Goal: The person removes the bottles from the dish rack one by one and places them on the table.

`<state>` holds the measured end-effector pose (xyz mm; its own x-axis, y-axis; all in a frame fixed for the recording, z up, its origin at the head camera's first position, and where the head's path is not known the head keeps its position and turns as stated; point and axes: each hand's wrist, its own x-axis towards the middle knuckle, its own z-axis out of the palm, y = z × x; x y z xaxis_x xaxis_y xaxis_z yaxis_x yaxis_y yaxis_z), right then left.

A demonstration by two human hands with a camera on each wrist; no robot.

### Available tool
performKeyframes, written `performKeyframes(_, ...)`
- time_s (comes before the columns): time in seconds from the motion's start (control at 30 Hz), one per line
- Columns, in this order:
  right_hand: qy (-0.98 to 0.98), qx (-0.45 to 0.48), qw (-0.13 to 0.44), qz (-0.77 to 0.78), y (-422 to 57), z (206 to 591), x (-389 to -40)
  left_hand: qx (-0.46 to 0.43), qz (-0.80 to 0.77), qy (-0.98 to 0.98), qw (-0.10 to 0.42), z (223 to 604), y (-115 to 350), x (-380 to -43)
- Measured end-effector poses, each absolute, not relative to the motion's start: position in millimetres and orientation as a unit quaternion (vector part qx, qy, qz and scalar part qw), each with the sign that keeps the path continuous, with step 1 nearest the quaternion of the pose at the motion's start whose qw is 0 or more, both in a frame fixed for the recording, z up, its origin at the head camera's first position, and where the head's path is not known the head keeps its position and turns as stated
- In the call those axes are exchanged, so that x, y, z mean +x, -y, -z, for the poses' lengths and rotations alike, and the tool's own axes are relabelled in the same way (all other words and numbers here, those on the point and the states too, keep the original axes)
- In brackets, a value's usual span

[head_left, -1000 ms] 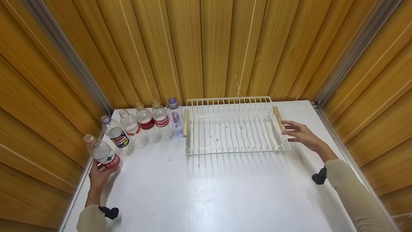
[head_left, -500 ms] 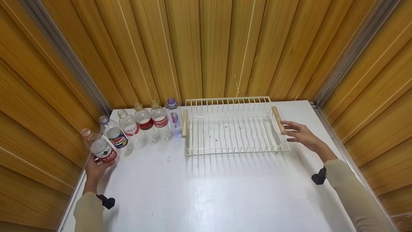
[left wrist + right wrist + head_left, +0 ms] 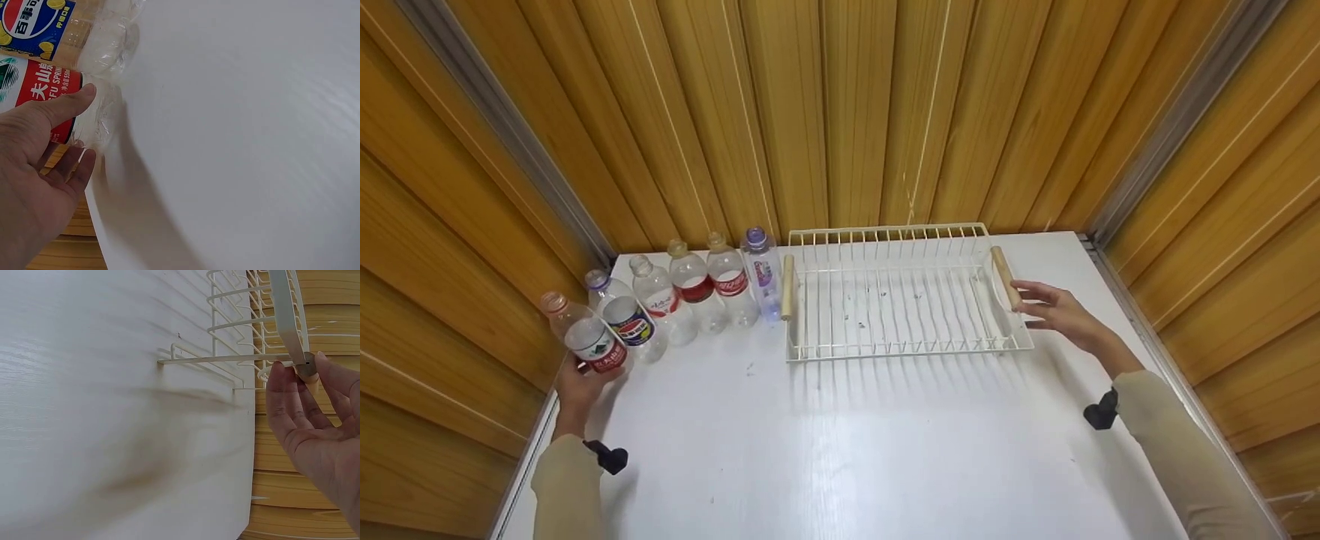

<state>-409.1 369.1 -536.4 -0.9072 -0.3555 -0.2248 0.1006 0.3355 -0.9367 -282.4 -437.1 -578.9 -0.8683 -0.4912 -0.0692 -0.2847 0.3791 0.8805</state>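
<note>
At the left of the head view, my left hand [image 3: 580, 391] holds a clear plastic water bottle [image 3: 591, 341] with a red and white label. In the left wrist view, the thumb lies across the front of this bottle [image 3: 53, 95] near its base, with the fingers partly hidden behind. Close beside it stands a bottle with a blue and yellow label [image 3: 628, 322]. On the right, my right hand [image 3: 1069, 321] holds the wooden end handle [image 3: 1006, 279] of a white wire dish rack [image 3: 911, 351], thumb and fingers on opposite sides of it.
Several more uncapped bottles stand in a row toward the back: a red-and-white-labelled one [image 3: 663, 302], two with red labels, and a purple-tinted bottle [image 3: 763, 274] beside the rack's left wooden handle [image 3: 787, 289]. Wood-look panels [image 3: 855, 112] enclose the white table [image 3: 825, 450].
My left hand has moved the water bottle slightly back and left, nearer to the blue-labelled bottle. My right hand stays at the rack's handle.
</note>
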Motion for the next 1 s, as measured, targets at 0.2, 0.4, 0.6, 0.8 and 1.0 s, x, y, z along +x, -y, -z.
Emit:
performKeyframes(0.2,-0.796,-0.081,0.190,0.570,-370,538,-406,0.230,0.509,0.824,0.098,580,437,-284)
performKeyframes(0.4,-0.799,-0.099,0.184,0.564,-361,537,-411,0.249,0.504,0.824,0.075,578,443,-274)
performKeyframes(0.6,-0.799,-0.095,0.194,0.561,-358,538,-415,0.250,0.511,0.820,0.064,577,444,-263)
performKeyframes(0.8,-0.803,-0.090,0.196,0.556,-352,529,-422,0.267,0.517,0.808,0.090,567,448,-259)
performKeyframes(1.0,-0.810,-0.079,0.203,0.545,-343,521,-429,0.271,0.497,0.822,0.054,553,450,-247)
